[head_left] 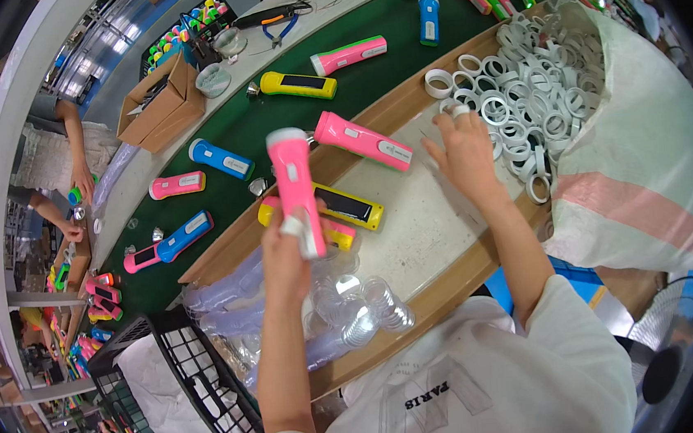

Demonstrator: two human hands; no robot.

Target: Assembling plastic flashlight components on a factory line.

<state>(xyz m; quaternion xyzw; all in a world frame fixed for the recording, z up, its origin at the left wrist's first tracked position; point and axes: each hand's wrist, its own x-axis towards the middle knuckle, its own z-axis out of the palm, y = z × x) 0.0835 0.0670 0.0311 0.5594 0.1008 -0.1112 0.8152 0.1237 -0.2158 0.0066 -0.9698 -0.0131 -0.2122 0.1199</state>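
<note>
My left hand is closed round a pink-and-white flashlight, held tilted with its white-rimmed head up. White material covers the thumb tip. Over the edge of the white ring pile is my right hand, its thumb apart from the fingers. A white band shows at one of its fingertips; I see no ring clearly gripped. Beneath the held flashlight lie a yellow flashlight with a dark panel and a pink-and-yellow one, partly hidden. Another pink flashlight rests across the tray's far edge.
A green conveyor belt with several flashlights curves past the tray's far side. Clear round lenses are stacked near my left forearm. A black crate stands lower left, a white woven sack right. Another person's hand works far left.
</note>
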